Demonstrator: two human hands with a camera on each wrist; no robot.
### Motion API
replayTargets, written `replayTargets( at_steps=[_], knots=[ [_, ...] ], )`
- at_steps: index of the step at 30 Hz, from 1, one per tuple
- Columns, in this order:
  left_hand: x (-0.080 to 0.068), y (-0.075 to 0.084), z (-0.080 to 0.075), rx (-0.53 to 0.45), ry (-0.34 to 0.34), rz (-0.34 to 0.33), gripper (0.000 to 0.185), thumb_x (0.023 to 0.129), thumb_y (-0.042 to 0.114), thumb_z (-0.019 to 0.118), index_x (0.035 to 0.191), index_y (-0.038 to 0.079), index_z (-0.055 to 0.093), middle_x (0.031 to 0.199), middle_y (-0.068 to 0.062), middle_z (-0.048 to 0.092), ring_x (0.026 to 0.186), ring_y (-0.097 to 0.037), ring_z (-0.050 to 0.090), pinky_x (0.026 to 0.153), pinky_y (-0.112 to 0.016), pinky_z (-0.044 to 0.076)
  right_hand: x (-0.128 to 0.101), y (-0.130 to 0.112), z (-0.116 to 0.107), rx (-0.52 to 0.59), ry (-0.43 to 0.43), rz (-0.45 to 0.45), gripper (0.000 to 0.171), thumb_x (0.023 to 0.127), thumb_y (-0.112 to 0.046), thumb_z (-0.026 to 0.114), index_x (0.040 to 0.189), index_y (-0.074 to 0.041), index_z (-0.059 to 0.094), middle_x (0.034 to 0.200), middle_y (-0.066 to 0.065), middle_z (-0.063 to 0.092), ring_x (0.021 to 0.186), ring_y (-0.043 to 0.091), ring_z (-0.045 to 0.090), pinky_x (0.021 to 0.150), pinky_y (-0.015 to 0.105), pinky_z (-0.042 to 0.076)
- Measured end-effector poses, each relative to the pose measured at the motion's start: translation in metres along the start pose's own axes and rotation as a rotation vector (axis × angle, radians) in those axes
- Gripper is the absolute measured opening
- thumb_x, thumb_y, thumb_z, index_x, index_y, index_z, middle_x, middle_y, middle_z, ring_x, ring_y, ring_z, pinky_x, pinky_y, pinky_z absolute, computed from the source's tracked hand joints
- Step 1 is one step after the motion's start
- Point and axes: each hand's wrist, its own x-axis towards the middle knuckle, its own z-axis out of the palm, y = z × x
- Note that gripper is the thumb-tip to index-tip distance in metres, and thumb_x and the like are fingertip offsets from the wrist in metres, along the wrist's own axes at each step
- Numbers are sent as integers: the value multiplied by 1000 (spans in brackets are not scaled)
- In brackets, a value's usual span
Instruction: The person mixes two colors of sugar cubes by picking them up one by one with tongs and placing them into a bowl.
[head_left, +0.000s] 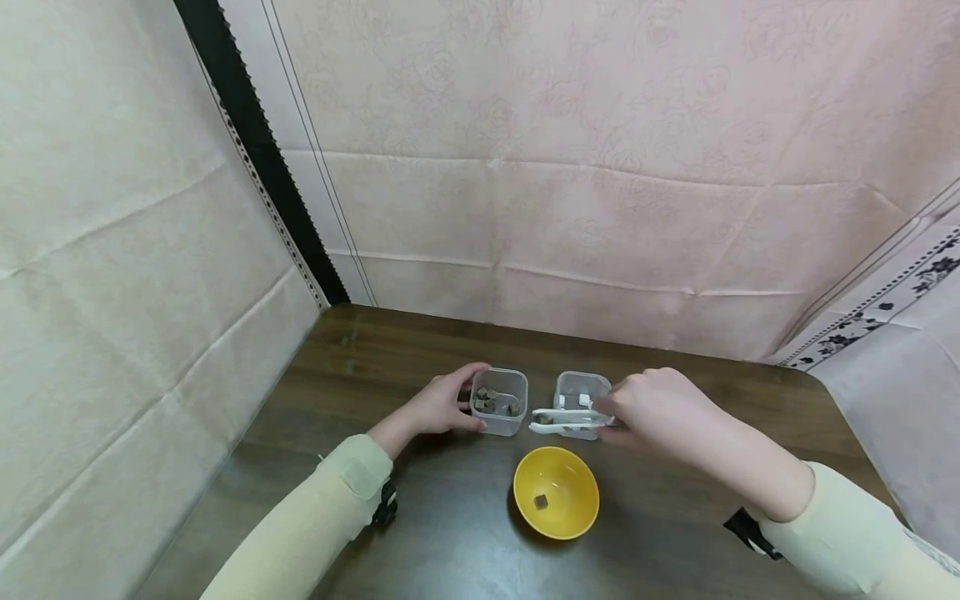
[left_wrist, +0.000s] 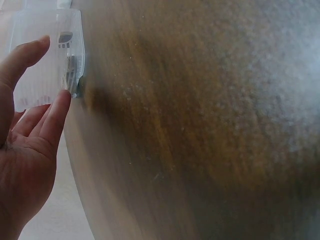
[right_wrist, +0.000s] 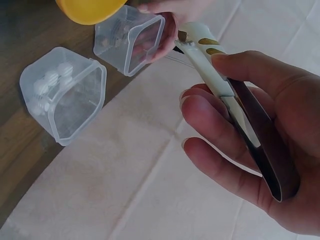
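Note:
My left hand holds a clear tub of brown cubes between thumb and fingers; in the left wrist view that left hand rests against the tub's wall. My right hand grips white tongs, which lie level across a second clear tub holding white pieces. A small dark bit shows near the tongs' tips; I cannot tell if it is gripped. In the right wrist view my right hand curls round the tongs. A yellow bowl with one brown cube sits in front.
Everything stands on a dark wooden table enclosed by pink cloth walls at the left, back and right. In the right wrist view the white-piece tub, the brown-cube tub and the bowl's edge appear.

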Motion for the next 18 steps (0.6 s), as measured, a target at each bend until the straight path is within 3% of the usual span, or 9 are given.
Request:
replayTargets(
  at_steps=[18],
  knots=[
    [2,-5,0,11,-8,0,91,86,5,90,161,19,41,163,-12,49,144,-35,53,105,-42,58,-18,-14,23,27,-128,-24,41,79,-33,93,64,-26,55,56,-17,41,51,4,39,45,27,35]
  ],
)
